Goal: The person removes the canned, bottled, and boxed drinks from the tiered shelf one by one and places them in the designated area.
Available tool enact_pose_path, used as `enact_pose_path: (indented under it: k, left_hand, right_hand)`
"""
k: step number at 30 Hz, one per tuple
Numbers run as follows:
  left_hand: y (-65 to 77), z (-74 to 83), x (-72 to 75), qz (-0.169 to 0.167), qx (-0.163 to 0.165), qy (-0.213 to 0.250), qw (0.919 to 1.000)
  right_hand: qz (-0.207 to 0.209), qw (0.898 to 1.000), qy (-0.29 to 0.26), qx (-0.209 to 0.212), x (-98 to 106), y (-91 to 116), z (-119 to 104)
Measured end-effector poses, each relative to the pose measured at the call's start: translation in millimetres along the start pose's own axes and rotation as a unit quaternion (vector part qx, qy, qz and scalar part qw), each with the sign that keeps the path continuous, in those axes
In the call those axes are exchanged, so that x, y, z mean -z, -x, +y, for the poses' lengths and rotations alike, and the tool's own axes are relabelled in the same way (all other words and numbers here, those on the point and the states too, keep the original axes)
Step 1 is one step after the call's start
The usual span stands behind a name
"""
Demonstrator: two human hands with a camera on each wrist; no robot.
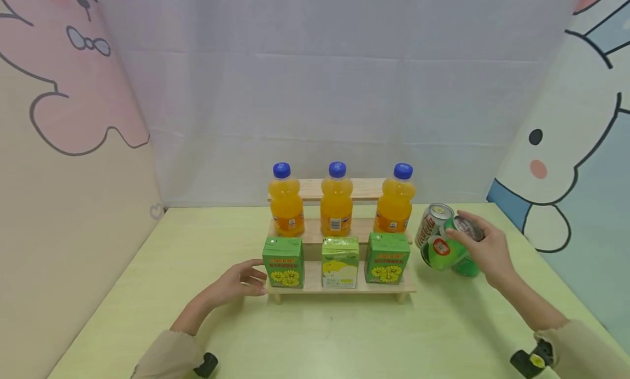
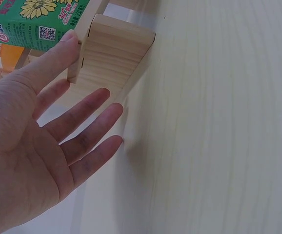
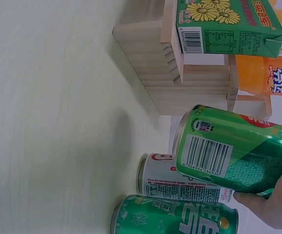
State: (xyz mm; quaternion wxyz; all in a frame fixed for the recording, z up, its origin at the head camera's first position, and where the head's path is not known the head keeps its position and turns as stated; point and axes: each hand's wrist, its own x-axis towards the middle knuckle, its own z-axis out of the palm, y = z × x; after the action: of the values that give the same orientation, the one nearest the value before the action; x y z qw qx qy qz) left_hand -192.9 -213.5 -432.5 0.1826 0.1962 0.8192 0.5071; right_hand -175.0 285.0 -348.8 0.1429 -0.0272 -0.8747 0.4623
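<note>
My right hand (image 1: 494,256) grips a green soda can (image 1: 443,251) near its top and holds it tilted above the table. In the right wrist view, the can's barcode side (image 3: 209,153) faces the camera. Behind it stands a silver Coca-Cola can (image 1: 426,227), with a second green can (image 3: 175,217) beside that one. At the left end of a wooden tiered shelf (image 1: 315,285), my left hand (image 1: 238,283) has its fingers spread and relaxed. Its thumb tip lies at the shelf's edge, right by a green drink carton (image 2: 38,24).
Three orange juice bottles (image 1: 337,204) with blue caps stand on the middle tier. Along the lower tier are a yellow-green carton (image 1: 340,263) and another green carton (image 1: 387,258). The bare top tier (image 1: 344,188) lies behind the bottles. A pale curtain (image 1: 320,94) backs the table.
</note>
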Motion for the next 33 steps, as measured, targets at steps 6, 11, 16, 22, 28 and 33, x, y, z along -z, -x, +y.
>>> enact_pose_path:
  k: [6, 11, 16, 22, 28, 33]
  left_hand:
    - [-0.7, 0.0, -0.8, 0.0, -0.003, -0.002, 1.0]
    - [-0.4, -1.1, -1.6, 0.0, -0.004, -0.003, 1.0]
    - [-0.7, -0.8, -1.6, -0.002, -0.006, -0.003, 1.0]
    - [-0.6, -0.7, -0.8, -0.004, -0.01, -0.005, 0.9999]
    - [-0.3, -2.3, 1.2, -0.002, -0.009, -0.005, 0.9999]
    - [-1.2, -1.8, 1.4, -0.004, -0.008, -0.006, 0.9999]
  right_hand:
    - [-0.011, 1.0, 0.015, 0.017, -6, 2, 6]
    - [-0.024, 0.999, 0.03, 0.032, -10, 2, 10]
    - [-0.034, 0.998, 0.027, 0.036, -14, 3, 14]
    - [-0.048, 0.998, 0.016, 0.022, -23, 2, 16]
    - [-0.053, 0.998, 0.025, 0.01, -31, -2, 18]
    - [-0.055, 0.998, 0.03, 0.006, -33, -4, 20]
